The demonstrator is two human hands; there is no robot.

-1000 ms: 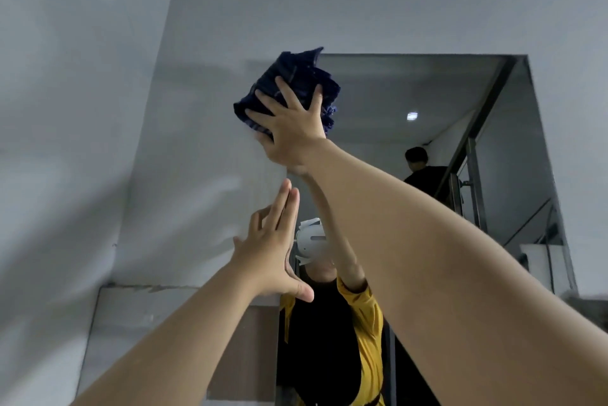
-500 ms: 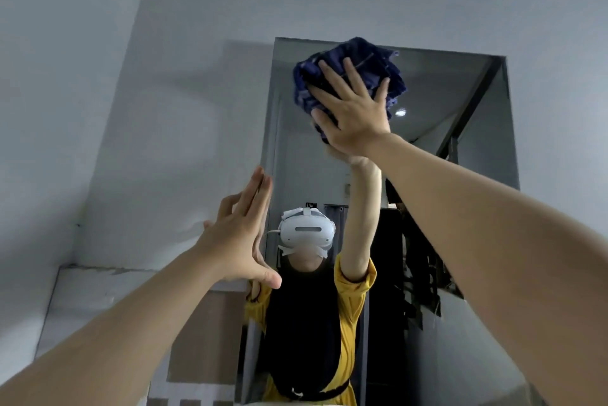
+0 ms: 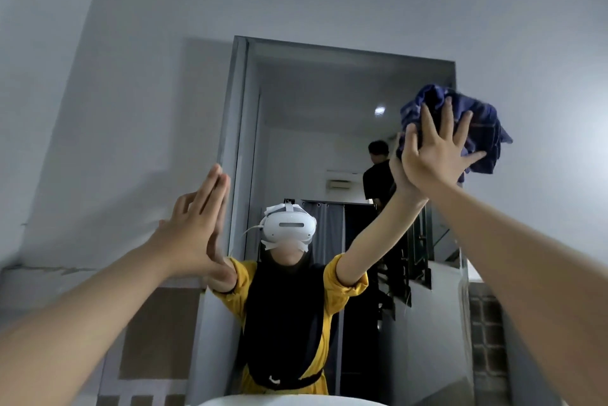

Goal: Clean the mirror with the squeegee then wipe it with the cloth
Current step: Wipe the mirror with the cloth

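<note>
A tall mirror hangs on the grey wall straight ahead and reflects me with my arms raised. My right hand presses a crumpled dark blue cloth flat against the mirror's upper right edge, fingers spread over it. My left hand is flat and open, fingers together, resting against the mirror's left edge at mid height. No squeegee is in view.
The grey wall surrounds the mirror. A white basin rim shows at the bottom edge. In the reflection a person in black stands by a stair railing behind me. Tiled wall sections lie at lower left and lower right.
My right hand has swept the cloth from the mirror's upper left across to its upper right edge. My view has swung so the whole mirror shows. The left hand stays by the left edge.
</note>
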